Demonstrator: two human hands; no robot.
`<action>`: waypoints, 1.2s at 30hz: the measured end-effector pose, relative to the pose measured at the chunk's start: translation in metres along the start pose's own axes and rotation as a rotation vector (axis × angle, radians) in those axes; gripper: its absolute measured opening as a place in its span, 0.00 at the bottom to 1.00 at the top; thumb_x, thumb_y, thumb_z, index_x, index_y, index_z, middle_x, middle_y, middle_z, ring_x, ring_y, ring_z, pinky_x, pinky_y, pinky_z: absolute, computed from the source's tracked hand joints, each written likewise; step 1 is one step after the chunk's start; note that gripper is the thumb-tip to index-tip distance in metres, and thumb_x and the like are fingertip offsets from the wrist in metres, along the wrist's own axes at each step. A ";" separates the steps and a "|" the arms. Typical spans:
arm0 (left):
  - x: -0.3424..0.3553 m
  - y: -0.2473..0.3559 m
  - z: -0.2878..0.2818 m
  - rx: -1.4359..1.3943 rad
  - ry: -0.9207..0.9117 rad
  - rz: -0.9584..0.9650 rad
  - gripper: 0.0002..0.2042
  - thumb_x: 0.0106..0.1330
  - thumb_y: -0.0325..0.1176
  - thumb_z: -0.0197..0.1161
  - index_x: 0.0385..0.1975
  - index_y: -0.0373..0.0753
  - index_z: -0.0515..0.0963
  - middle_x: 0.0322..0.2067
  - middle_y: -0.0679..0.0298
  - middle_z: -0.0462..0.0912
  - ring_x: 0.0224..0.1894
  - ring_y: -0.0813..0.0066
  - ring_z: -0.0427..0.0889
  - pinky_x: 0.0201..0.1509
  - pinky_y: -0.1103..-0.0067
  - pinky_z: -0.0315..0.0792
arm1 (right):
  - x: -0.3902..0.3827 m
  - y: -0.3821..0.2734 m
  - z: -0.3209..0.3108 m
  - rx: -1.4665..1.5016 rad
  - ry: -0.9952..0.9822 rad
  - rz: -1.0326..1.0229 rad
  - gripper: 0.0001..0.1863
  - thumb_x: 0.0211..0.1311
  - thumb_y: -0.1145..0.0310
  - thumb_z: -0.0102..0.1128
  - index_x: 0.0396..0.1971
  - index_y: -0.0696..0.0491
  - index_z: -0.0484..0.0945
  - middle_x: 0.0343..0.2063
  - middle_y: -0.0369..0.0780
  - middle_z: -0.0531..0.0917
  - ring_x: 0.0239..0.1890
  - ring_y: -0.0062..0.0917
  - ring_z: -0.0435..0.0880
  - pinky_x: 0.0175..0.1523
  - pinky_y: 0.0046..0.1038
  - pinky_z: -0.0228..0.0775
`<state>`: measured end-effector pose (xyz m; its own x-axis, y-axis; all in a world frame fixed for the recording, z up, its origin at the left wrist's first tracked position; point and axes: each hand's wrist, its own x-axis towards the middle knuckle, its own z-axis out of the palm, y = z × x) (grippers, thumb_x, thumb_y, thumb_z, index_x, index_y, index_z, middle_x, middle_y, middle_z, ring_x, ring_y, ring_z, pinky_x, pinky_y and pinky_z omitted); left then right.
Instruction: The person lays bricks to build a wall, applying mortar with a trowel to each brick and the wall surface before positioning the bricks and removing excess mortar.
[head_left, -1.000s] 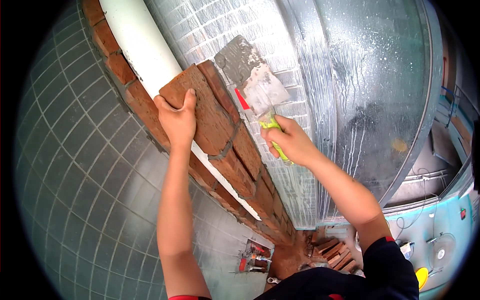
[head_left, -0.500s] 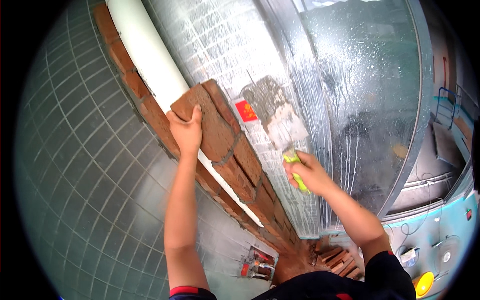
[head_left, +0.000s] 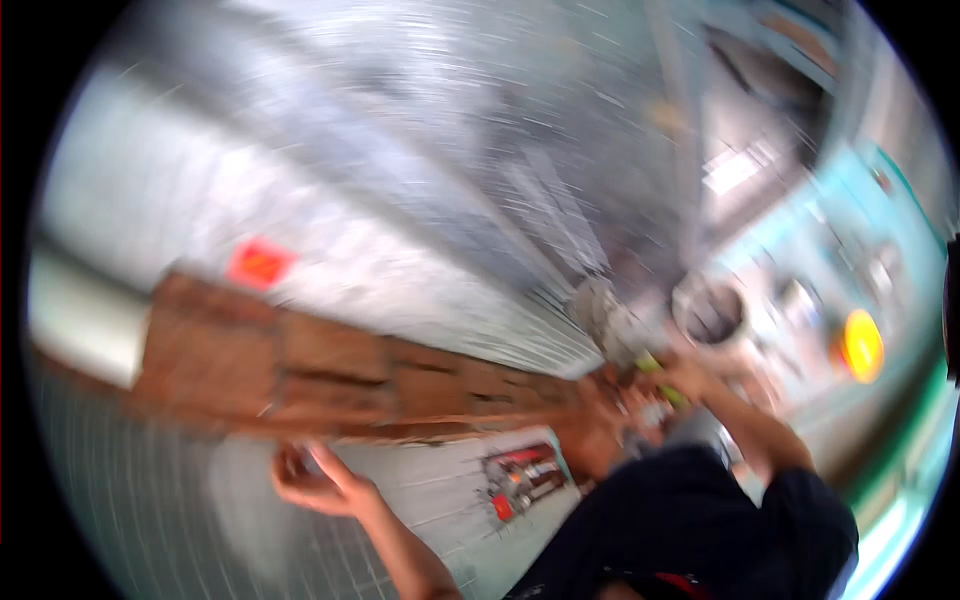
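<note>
Motion blurs the whole view. My left hand (head_left: 325, 482) is beside the lower edge of the brick column (head_left: 330, 370), apart from it, thumb and fingers spread with nothing between them. On the right, my right hand (head_left: 690, 378) grips the yellow-green handle of a trowel (head_left: 606, 318). Its blade looks grey and coated with mortar, low near the column's bottom end. A white pipe (head_left: 85, 318) runs up to the bricks at the far left. Fine detail of the right fingers is smeared.
A red sticker (head_left: 262, 262) is on the pale wall strip beside the bricks. Hand tools (head_left: 522, 478) lie near the column's foot. A round bucket (head_left: 708, 308) with dark contents stands at the right, with a yellow round object (head_left: 862, 346) beyond it.
My view has swung right and down. My left hand has let go of the top brick. The trowel has moved away from the mortar patch on the wall toward the floor.
</note>
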<state>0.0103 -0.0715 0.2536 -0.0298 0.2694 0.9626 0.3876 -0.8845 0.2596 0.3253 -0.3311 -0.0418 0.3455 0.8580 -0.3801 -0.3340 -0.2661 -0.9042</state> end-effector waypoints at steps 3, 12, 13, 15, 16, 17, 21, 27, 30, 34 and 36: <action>-0.187 -0.009 0.002 0.082 -0.606 -0.210 0.19 0.66 0.33 0.65 0.50 0.30 0.69 0.44 0.57 0.71 0.46 0.65 0.70 0.51 0.71 0.65 | -0.010 0.115 -0.068 0.080 0.279 0.317 0.12 0.55 0.64 0.68 0.33 0.57 0.82 0.20 0.36 0.80 0.16 0.21 0.77 0.22 0.26 0.71; -0.481 -0.042 -0.223 0.524 -2.644 -0.273 0.15 0.66 0.51 0.55 0.28 0.46 0.78 0.25 0.55 0.82 0.35 0.51 0.82 0.36 0.62 0.73 | 0.001 0.289 -0.240 -0.011 0.585 0.695 0.12 0.57 0.65 0.61 0.32 0.60 0.82 0.24 0.45 0.84 0.21 0.29 0.83 0.27 0.32 0.76; -0.473 -0.042 -0.218 0.543 -2.679 -0.347 0.15 0.66 0.50 0.55 0.29 0.46 0.78 0.26 0.55 0.82 0.35 0.51 0.82 0.36 0.62 0.73 | 0.018 0.333 -0.274 -0.728 0.359 0.563 0.14 0.58 0.63 0.60 0.37 0.58 0.83 0.31 0.46 0.85 0.29 0.32 0.85 0.33 0.34 0.78; -0.477 -0.022 -0.219 0.602 -2.607 -0.645 0.14 0.66 0.49 0.55 0.30 0.45 0.77 0.26 0.55 0.82 0.35 0.52 0.83 0.36 0.62 0.74 | 0.061 0.352 -0.301 -1.164 0.190 0.566 0.16 0.57 0.63 0.60 0.43 0.55 0.83 0.42 0.46 0.85 0.43 0.38 0.86 0.43 0.38 0.80; -0.488 -0.002 -0.225 0.647 -2.562 -0.801 0.14 0.66 0.49 0.55 0.31 0.45 0.77 0.27 0.55 0.82 0.35 0.52 0.83 0.35 0.62 0.74 | 0.099 0.306 -0.298 -0.923 0.321 0.763 0.17 0.55 0.64 0.62 0.45 0.54 0.82 0.47 0.45 0.84 0.48 0.41 0.85 0.47 0.39 0.79; -0.497 0.001 -0.212 0.669 -2.545 -0.877 0.13 0.66 0.48 0.56 0.31 0.45 0.77 0.27 0.55 0.82 0.35 0.53 0.83 0.35 0.62 0.74 | 0.119 0.318 -0.318 -0.940 0.303 0.817 0.17 0.58 0.63 0.59 0.45 0.53 0.83 0.49 0.45 0.84 0.50 0.40 0.84 0.49 0.38 0.79; -0.536 0.025 -0.183 0.752 -2.465 -1.135 0.12 0.67 0.46 0.57 0.34 0.45 0.77 0.29 0.55 0.82 0.35 0.54 0.83 0.35 0.63 0.75 | 0.210 0.354 -0.358 -0.869 0.347 0.945 0.16 0.61 0.63 0.55 0.45 0.52 0.83 0.53 0.44 0.82 0.52 0.37 0.83 0.51 0.38 0.78; -0.571 0.043 -0.164 0.785 -2.398 -1.348 0.11 0.67 0.43 0.58 0.39 0.44 0.76 0.31 0.56 0.82 0.35 0.56 0.83 0.35 0.64 0.76 | 0.292 0.418 -0.372 -0.556 0.258 0.927 0.14 0.62 0.62 0.55 0.38 0.56 0.83 0.32 0.47 0.87 0.30 0.36 0.88 0.39 0.38 0.81; -0.579 0.050 -0.162 0.800 -2.360 -1.426 0.10 0.68 0.42 0.59 0.41 0.43 0.76 0.33 0.56 0.82 0.35 0.57 0.84 0.35 0.64 0.77 | 0.292 0.414 -0.382 -0.492 0.186 0.833 0.16 0.63 0.59 0.55 0.33 0.58 0.82 0.22 0.46 0.84 0.21 0.35 0.85 0.33 0.36 0.81; -0.583 0.055 -0.153 0.796 -2.306 -1.491 0.11 0.68 0.40 0.59 0.44 0.42 0.75 0.34 0.56 0.83 0.35 0.59 0.84 0.35 0.65 0.78 | 0.265 0.405 -0.394 -1.173 -0.136 0.442 0.10 0.61 0.60 0.59 0.34 0.51 0.81 0.23 0.44 0.84 0.25 0.36 0.86 0.35 0.36 0.80; -0.583 0.056 -0.141 0.764 -2.282 -1.513 0.11 0.68 0.39 0.60 0.45 0.42 0.75 0.35 0.57 0.83 0.35 0.59 0.84 0.35 0.65 0.78 | 0.244 0.419 -0.410 -1.090 -0.111 0.560 0.07 0.59 0.64 0.61 0.36 0.47 0.82 0.23 0.45 0.83 0.27 0.36 0.87 0.36 0.37 0.80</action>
<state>-0.0804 -0.3313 -0.2822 -0.2398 0.2758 -0.9308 0.9689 0.0073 -0.2475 0.6290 -0.4131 -0.5929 0.2956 0.5259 -0.7975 0.5129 -0.7917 -0.3320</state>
